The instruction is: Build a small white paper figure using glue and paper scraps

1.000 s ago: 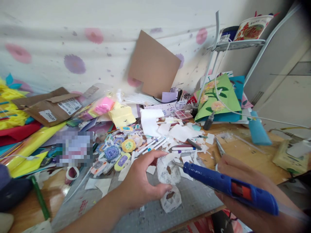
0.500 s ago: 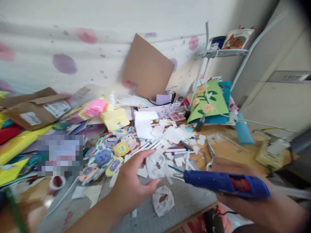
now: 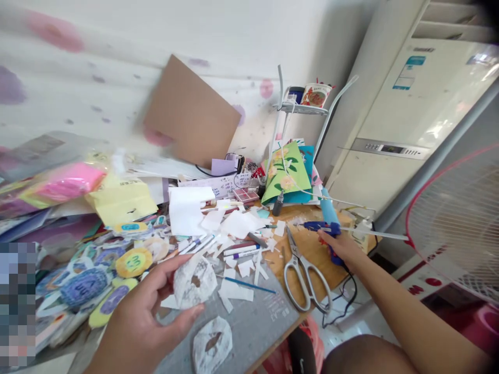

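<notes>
My left hand [image 3: 156, 306] holds a white papery piece [image 3: 195, 282] with a small hole in its middle, between thumb and fingers. A second such piece [image 3: 212, 345] lies below it on the grey mat [image 3: 261, 332]. At the right side of the table my right hand [image 3: 337, 246] is wrapped round the handle of a blue glue gun [image 3: 317, 226], whose nozzle points left. Large scissors [image 3: 302, 275] lie between my two hands. A thin blue stick [image 3: 249, 284] rests on the mat just right of the held piece.
Paper scraps [image 3: 237, 223], markers [image 3: 241, 253] and decorated cutouts [image 3: 86, 285] cover the table's middle and left. A small dark bottle [image 3: 278, 204] stands near a green card [image 3: 290, 174]. A fan [image 3: 460, 202] is at the right.
The view has turned to the right. My right hand and the glue gun have moved away from the held piece to the table's right side, uncovering the scissors.
</notes>
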Action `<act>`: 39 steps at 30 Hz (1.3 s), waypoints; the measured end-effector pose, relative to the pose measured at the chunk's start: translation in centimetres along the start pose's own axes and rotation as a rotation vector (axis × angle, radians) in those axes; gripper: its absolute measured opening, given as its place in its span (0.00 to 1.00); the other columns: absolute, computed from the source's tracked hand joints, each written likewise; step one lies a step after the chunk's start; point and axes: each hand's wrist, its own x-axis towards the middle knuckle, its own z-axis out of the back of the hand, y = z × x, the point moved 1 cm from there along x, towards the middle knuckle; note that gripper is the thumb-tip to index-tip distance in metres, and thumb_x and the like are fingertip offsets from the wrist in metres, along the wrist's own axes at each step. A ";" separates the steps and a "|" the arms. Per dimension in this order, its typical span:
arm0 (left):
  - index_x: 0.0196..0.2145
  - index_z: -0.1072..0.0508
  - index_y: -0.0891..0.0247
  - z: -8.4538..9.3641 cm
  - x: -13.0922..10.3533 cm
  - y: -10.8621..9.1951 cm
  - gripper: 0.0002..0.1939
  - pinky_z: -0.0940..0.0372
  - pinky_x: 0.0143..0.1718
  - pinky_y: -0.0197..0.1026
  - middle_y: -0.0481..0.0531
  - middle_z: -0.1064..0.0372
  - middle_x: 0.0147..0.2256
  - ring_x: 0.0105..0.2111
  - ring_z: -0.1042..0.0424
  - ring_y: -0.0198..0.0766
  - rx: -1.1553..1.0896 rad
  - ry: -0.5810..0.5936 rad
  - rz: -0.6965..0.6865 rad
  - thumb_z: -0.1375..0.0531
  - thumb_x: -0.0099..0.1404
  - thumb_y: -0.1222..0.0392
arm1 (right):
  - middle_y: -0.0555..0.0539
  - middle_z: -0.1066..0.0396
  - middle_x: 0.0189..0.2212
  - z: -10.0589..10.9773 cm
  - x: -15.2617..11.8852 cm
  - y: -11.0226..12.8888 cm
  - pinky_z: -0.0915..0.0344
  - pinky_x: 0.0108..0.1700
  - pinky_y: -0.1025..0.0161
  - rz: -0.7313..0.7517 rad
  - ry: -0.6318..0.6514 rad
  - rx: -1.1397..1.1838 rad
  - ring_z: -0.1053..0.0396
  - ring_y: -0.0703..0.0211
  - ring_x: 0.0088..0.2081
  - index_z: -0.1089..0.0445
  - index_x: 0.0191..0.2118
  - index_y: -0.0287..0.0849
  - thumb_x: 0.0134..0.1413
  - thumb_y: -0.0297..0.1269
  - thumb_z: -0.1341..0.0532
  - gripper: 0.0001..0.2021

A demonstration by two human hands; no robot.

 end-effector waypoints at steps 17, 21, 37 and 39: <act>0.47 0.31 0.60 -0.4 -0.7 -1.8 0.27 0.31 0.43 0.43 0.54 0.28 0.44 0.41 0.28 0.46 -0.056 0.055 0.091 0.35 0.48 0.55 | 0.50 0.40 0.11 2.3 -1.9 2.8 0.45 0.25 0.61 0.239 -0.077 -0.529 0.36 0.58 0.19 0.36 0.11 0.42 0.51 0.40 0.37 0.21; 0.48 0.32 0.61 -0.7 -1.0 -2.3 0.28 0.33 0.44 0.43 0.54 0.28 0.41 0.40 0.29 0.45 -0.213 0.165 0.140 0.35 0.47 0.60 | 0.48 0.34 0.16 1.0 -6.6 6.8 0.47 0.24 0.61 0.479 0.026 -0.517 0.38 0.58 0.19 0.29 0.20 0.45 0.53 0.44 0.41 0.15; 0.49 0.34 0.57 -0.4 -1.3 -2.4 0.34 0.36 0.42 0.42 0.49 0.29 0.40 0.39 0.31 0.43 -0.280 0.606 0.023 0.32 0.43 0.62 | 0.47 0.32 0.36 -9.1 -14.0 14.6 0.35 0.38 0.65 1.161 0.504 0.084 0.32 0.62 0.37 0.27 0.34 0.43 0.52 0.22 0.41 0.10; 0.49 0.33 0.57 -0.4 -1.2 -2.5 0.33 0.36 0.41 0.41 0.48 0.29 0.40 0.38 0.31 0.43 -0.246 0.584 0.017 0.32 0.43 0.62 | 0.47 0.32 0.37 -9.0 -14.5 14.8 0.35 0.40 0.64 1.158 0.548 0.075 0.32 0.61 0.38 0.28 0.34 0.42 0.50 0.21 0.41 0.09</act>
